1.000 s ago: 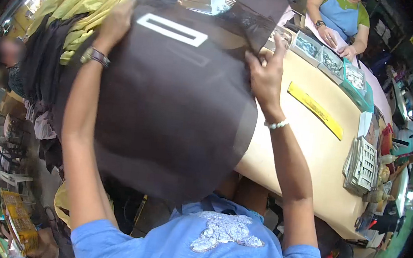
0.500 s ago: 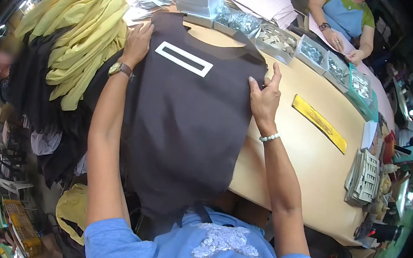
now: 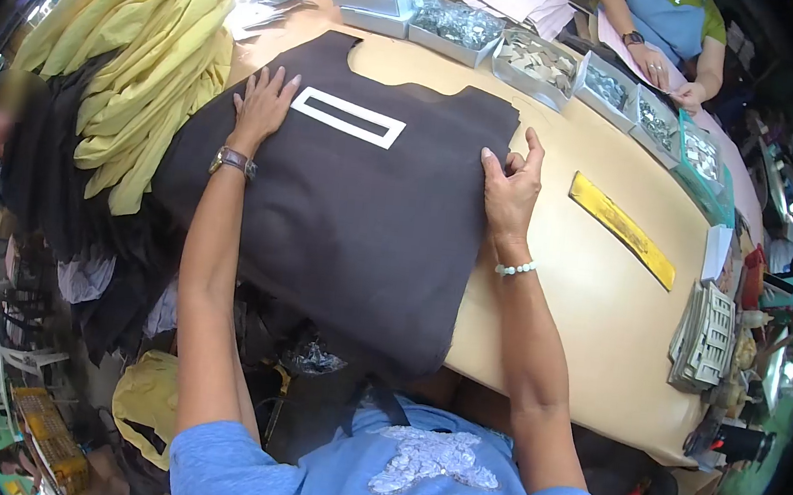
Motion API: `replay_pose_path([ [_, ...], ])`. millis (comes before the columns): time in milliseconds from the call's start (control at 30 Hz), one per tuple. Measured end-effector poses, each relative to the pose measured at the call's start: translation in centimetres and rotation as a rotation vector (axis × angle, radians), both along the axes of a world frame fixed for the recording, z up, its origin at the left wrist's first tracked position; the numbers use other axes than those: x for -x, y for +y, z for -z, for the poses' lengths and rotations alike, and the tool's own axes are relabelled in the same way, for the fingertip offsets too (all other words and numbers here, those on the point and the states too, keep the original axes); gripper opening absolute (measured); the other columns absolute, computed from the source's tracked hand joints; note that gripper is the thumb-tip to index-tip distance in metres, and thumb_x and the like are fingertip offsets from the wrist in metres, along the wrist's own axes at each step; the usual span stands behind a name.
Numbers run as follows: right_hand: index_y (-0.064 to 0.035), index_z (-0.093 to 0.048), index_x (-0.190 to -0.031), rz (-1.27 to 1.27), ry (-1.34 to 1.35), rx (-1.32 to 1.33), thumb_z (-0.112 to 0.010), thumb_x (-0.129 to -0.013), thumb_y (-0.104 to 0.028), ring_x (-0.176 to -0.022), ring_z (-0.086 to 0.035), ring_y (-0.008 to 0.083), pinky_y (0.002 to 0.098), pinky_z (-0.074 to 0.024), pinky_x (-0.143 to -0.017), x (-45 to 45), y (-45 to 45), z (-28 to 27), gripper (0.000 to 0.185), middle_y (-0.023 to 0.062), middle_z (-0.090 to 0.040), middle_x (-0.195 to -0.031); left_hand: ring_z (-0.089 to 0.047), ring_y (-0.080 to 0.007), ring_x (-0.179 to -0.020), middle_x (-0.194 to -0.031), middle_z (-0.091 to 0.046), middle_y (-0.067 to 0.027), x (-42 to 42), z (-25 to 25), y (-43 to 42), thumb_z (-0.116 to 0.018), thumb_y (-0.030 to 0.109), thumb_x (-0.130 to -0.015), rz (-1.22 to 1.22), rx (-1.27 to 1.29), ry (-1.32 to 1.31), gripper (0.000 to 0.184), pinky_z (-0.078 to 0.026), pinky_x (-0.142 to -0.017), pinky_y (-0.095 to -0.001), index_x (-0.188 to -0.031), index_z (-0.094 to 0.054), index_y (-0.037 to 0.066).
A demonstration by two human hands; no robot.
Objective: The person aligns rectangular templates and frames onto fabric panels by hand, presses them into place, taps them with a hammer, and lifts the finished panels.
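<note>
A dark garment piece [image 3: 362, 206] lies spread on the pale tabletop [image 3: 581, 313], its neckline toward the far side and its lower part over the near edge. On its upper part is a white rectangular frame shape [image 3: 347, 118]. My left hand [image 3: 264, 109] rests on the cloth left of that frame, palm down with fingers spread. At the right edge of the cloth is my right hand [image 3: 514, 187], thumb on the edge and fingers raised and partly curled, apart from the thumb.
Yellow cloth [image 3: 157, 62] hangs over dark fabric at left. Boxes of small parts [image 3: 538, 65] line the far side. A yellow strip [image 3: 623, 229] lies at right, near stacked pale pieces [image 3: 701, 336]. Another person [image 3: 666, 30] sits at the back right.
The dark piece was swung in the air, then lowered; it now lies flatter and wider to the left. My left hand has come down onto it, fingers spread. The right hand stayed near the right edge.
</note>
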State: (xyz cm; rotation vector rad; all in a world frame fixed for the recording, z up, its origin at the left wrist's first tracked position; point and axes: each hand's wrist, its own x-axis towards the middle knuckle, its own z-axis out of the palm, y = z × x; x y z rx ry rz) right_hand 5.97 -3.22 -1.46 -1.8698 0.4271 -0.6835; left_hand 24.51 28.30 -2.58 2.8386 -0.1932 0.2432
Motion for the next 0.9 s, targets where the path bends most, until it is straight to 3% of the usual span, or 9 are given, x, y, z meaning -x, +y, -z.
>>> replay_pose_path([
  [133, 0.002, -0.037, -0.133, -0.01, -0.01, -0.059, -0.065, -0.078, -0.013, -0.055, -0.047, 0.0122, 0.027, -0.0415, -0.057, -0.1, 0.2, 0.4, 0.064, 0.0027, -0.05, -0.061, -0.022, -0.0408, -0.136, -0.146, -0.028, -0.0204, -0.1, -1.5, -0.9, -0.035, 0.056, -0.091, -0.021, -0.099, 0.055, 0.067, -0.014, -0.104, -0.0656, -0.138, -0.038, 0.009],
  [333, 0.0011, -0.038, -0.133, -0.002, -0.036, -0.069, -0.067, -0.078, -0.014, -0.056, -0.048, 0.0126, 0.0269, -0.042, -0.057, -0.3, -0.1, 0.7, 0.064, 0.0032, -0.052, -0.062, -0.021, -0.0402, -0.136, -0.146, -0.028, -0.0214, 2.7, -3.2, -5.9, -0.034, 0.068, -0.085, 0.123, -0.132, 0.033, 0.084, -0.013, -0.105, -0.0649, -0.141, -0.031, 0.004],
  [367, 0.0011, -0.038, -0.132, -0.011, -0.055, -0.092, -0.067, -0.078, -0.013, -0.056, -0.048, 0.0126, 0.0268, -0.0423, -0.057, -0.5, -0.3, 1.1, 0.064, 0.0034, -0.052, -0.062, -0.019, -0.0393, -0.137, -0.147, -0.026, -0.021, 4.3, -4.0, -7.4, -0.035, 0.073, -0.081, 0.092, -0.033, 0.109, 0.092, -0.011, -0.106, -0.0645, -0.142, -0.029, 0.005],
  [467, 0.0013, -0.039, -0.132, -0.031, -0.086, -0.145, -0.067, -0.077, -0.011, -0.056, -0.049, 0.0124, 0.0266, -0.0433, -0.058, -0.5, -0.4, 1.2, 0.063, 0.0036, -0.054, -0.063, -0.017, -0.0386, -0.138, -0.148, -0.024, -0.0204, 5.0, -2.7, -9.1, -0.038, 0.074, -0.079, 0.094, -0.144, 0.157, 0.094, -0.01, -0.106, -0.0645, -0.143, -0.029, 0.006],
  [633, 0.001, -0.04, -0.131, -0.047, -0.081, -0.136, -0.068, -0.077, -0.012, -0.057, -0.05, 0.0114, 0.0262, -0.044, -0.058, 0.0, -0.4, 0.8, 0.062, 0.0029, -0.055, -0.064, -0.015, -0.0382, -0.139, -0.149, -0.023, -0.0191, 4.4, -1.5, -9.3, -0.041, 0.073, -0.078, 0.098, -0.095, 0.098, 0.093, -0.008, -0.106, -0.0642, -0.143, -0.029, 0.006],
  [733, 0.0007, -0.038, -0.133, -0.098, -0.061, -0.128, -0.063, -0.076, -0.006, -0.056, -0.048, 0.011, 0.0262, -0.0431, -0.056, 0.3, -0.7, 0.6, 0.063, 0.0027, -0.055, -0.066, -0.016, -0.0384, -0.139, -0.149, -0.023, -0.0191, 4.4, -1.3, -9.3, -0.042, 0.073, -0.078, 0.101, -0.091, 0.084, 0.093, -0.008, -0.106, -0.0638, -0.143, -0.029, 0.007],
  [833, -0.0021, -0.034, -0.138, -0.342, 0.065, -0.215, -0.054, -0.073, -0.001, -0.069, -0.057, 0.016, 0.028, -0.0469, -0.066, 1.0, -2.6, -0.2, 0.069, 0.0079, -0.061, -0.081, -0.016, -0.0385, -0.138, -0.149, -0.023, -0.0193, 4.6, -1.5, -9.3, -0.042, 0.072, -0.078, 0.1, -0.092, 0.076, 0.093, -0.009, -0.106, -0.0636, -0.143, -0.029, 0.007],
  [900, -0.0054, -0.032, -0.141, -0.436, 0.032, -0.093, -0.049, -0.07, 0.002, -0.083, -0.059, 0.0216, 0.0305, -0.0472, -0.076, 0.7, -3.8, 0.6, 0.073, 0.014, -0.062, -0.095, -0.016, -0.0386, -0.138, -0.149, -0.023, -0.0194, 4.6, -1.5, -9.3, -0.043, 0.072, -0.078, 0.1, -0.089, 0.071, 0.093, -0.009, -0.106, -0.0636, -0.143, -0.03, 0.007],
])
